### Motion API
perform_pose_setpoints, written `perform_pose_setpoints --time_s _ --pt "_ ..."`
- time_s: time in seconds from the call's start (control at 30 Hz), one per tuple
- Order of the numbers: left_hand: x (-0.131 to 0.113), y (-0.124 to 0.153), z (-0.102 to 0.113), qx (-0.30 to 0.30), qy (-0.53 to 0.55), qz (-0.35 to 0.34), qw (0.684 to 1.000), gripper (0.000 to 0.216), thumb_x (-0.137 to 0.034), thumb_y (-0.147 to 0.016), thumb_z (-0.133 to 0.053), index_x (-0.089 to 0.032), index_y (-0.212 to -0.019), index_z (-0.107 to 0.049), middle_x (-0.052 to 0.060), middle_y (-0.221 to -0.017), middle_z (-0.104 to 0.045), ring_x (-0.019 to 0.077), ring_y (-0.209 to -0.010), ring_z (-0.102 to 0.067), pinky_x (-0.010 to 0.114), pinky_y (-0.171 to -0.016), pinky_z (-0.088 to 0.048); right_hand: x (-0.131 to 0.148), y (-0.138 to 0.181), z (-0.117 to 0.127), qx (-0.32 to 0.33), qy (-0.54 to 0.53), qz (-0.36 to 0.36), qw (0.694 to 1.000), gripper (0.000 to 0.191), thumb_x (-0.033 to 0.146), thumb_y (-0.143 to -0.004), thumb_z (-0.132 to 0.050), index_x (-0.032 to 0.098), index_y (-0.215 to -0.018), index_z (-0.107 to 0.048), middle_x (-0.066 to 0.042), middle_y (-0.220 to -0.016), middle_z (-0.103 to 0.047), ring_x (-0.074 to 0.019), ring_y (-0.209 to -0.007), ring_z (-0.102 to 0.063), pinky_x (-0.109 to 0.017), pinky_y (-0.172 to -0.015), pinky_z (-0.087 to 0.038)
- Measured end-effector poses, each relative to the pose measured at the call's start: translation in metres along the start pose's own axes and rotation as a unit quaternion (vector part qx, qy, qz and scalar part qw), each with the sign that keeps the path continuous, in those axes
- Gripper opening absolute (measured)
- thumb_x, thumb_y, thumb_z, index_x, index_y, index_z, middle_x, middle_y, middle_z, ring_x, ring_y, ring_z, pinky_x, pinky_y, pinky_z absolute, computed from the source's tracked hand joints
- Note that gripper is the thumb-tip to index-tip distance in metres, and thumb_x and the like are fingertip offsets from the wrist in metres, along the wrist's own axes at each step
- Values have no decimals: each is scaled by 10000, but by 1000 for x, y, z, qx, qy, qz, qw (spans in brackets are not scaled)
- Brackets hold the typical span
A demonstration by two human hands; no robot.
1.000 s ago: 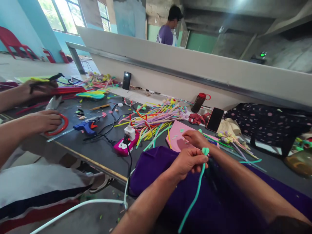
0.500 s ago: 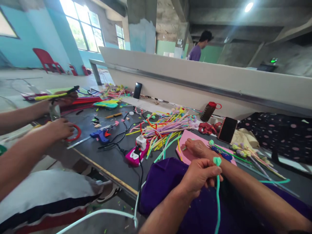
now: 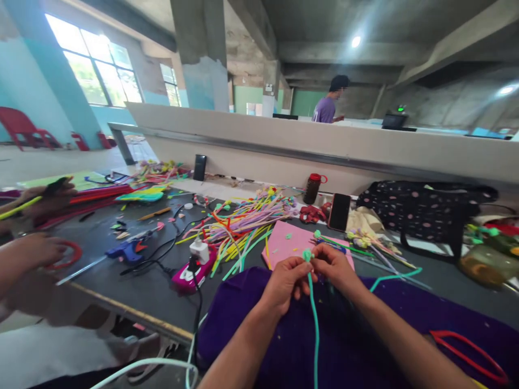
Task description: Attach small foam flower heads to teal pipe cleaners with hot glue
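My left hand (image 3: 288,280) is closed in a pinch round a mint-green fuzzy pipe-cleaner stem (image 3: 314,329), just under the small green flower head (image 3: 307,254) at its top. The stem hangs down over the dark purple cloth (image 3: 235,308) on my lap. My right hand (image 3: 333,266) has its fingertips pinched together against the right side of the flower head; whatever they hold is too small to tell. Behind my hands lies a pink sheet (image 3: 279,246) with a small green piece (image 3: 288,236) on it. A blue object beyond my right hand is mostly hidden.
A pile of colourful pipe cleaners (image 3: 247,221) and a pink power strip (image 3: 194,273) are left of the sheet. A blue glue gun (image 3: 124,253) lies farther left, near a co-worker's hands (image 3: 36,251) and red-handled scissors (image 3: 68,254). A bottle (image 3: 312,189) and phone (image 3: 339,212) stand behind.
My right hand has left the pink sheet and come to the flower head in my left hand. The view has turned right, bringing a jar and a red-handled tool into sight.
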State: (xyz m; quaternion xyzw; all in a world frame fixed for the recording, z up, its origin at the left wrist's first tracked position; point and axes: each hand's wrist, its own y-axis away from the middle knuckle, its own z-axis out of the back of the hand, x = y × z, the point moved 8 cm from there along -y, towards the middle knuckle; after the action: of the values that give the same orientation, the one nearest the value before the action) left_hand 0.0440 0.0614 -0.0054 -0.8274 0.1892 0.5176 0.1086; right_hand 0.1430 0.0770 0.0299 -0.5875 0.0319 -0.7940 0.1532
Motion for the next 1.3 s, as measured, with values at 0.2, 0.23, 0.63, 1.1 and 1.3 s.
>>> perform_pose_setpoints --time_s 0.2,0.23,0.63,1.1,1.3 --pt "0 -15 -5 -32 -35 20 999 259 -364 -675 -626 -119 -670 -542 -6 -554 -592 16 -311 -416 130 -271 -230 6 10 21 -32 -89 12 995 73 216 -663 -564 174 -651 -506 62 -538 -460 -68 -455 -401 -193 -450 -324" --pt "-2 -19 -8 -32 -33 18 999 257 -364 -678 -624 -121 -674 -543 -11 -556 -588 13 -311 -412 129 -272 -230 9 10 25 -37 -101 14 994 75 215 -663 -567 173 -647 -508 64 -526 -458 -63 -438 -394 -191 -437 -319" --pt "15 -31 -24 11 -28 54 998 245 -358 -665 -642 -133 -707 -554 -33 -560 -562 6 -331 -393 135 -303 -217 -3 2 49 -63 -215 -38 974 129 259 -661 -604 152 -709 -552 4 -590 -606 -95 -472 -532 -176 -389 -353" --pt "12 -24 -33 30 -30 38 998 234 -358 -686 -617 -135 -734 -569 -3 -643 -621 13 -335 -424 137 -285 -231 -2 35 57 -79 -227 -58 969 187 320 -675 -624 151 -738 -575 -13 -640 -621 -108 -501 -554 -183 -383 -363" --pt "19 -25 -31 8 -75 58 995 240 -356 -664 -638 -125 -665 -572 -5 -586 -616 12 -321 -423 136 -283 -252 -19 34 45 -89 -270 -80 955 180 319 -660 -650 152 -696 -595 40 -504 -534 -59 -410 -438 -171 -366 -295"
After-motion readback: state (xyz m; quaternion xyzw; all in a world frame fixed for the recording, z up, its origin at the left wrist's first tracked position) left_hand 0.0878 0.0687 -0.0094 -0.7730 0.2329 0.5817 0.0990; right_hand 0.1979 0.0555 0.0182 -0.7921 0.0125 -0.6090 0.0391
